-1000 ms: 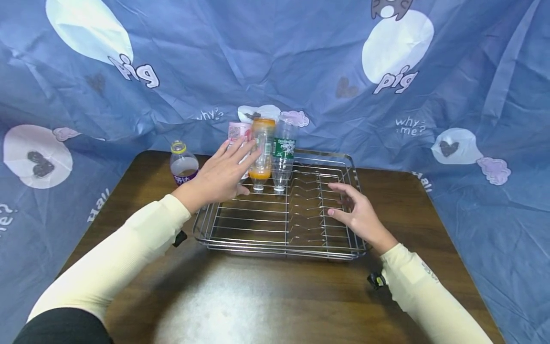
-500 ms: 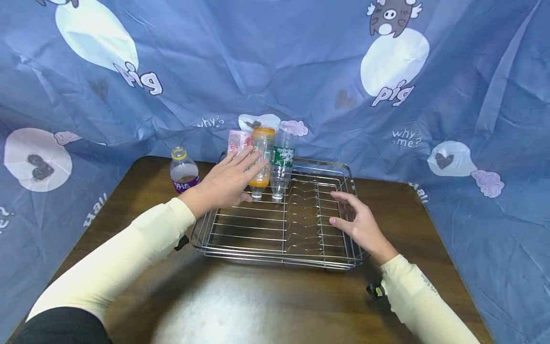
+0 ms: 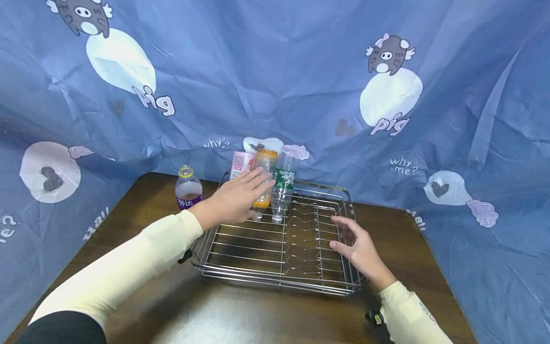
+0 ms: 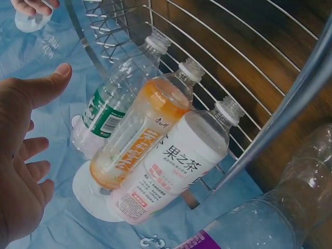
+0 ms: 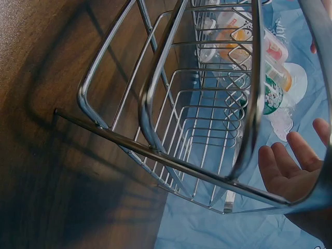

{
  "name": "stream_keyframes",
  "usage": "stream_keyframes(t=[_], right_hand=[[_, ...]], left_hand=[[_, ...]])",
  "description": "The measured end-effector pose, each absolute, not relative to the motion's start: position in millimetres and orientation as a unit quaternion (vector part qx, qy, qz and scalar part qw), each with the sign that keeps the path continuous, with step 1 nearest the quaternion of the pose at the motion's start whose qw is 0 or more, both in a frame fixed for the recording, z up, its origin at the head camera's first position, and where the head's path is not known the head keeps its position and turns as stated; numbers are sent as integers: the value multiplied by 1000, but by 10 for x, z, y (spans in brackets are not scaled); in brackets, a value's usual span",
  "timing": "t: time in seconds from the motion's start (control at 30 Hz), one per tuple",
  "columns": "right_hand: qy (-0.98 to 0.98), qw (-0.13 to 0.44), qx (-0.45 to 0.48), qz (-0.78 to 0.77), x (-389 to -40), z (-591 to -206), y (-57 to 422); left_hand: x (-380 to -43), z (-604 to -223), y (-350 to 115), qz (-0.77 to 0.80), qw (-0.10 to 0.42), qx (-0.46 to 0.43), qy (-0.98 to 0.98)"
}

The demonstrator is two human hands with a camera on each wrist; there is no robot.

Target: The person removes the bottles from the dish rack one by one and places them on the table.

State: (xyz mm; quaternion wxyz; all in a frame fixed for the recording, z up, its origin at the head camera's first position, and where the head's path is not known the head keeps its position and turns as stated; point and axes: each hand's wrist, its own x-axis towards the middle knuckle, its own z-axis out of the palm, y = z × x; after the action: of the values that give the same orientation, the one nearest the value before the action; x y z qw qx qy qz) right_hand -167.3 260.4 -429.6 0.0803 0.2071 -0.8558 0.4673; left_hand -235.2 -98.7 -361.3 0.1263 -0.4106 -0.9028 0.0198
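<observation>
Wood-grain bench, one shiny wire rack on it. Right hand at rack's 3 o'clock, fingers and thumb parted, holding nothing. Left hand toward 10, fingers spread, holding nothing. Green-labelled bottle, orange-labelled bottle, pink-labelled bottle: three plastic cylinders neck-down in rack, 11–12 o'clock. One rounded purple-labelled bottle upright outside, 10 o'clock. Wrinkled blue cloth behind.

From the near side, the head view is looking forward and down over the tabletop. Rolled sideways, the left wrist view is facing the bottles closely from the rack's left; the right is peering past its near right corner. All are sharing the bottles.
</observation>
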Motion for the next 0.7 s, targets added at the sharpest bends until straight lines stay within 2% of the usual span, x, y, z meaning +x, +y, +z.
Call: stream_keyframes(t=[0.5, 0.7], right_hand=[[-855, 89, 215, 463, -1617, -4216, 2694], [-855, 96, 210, 465, -1613, -4220, 2743]], left_hand=[[-2506, -3575, -773, 17, 98, -433, -896], [-2535, -3552, -679, 27, 108, -444, -889]])
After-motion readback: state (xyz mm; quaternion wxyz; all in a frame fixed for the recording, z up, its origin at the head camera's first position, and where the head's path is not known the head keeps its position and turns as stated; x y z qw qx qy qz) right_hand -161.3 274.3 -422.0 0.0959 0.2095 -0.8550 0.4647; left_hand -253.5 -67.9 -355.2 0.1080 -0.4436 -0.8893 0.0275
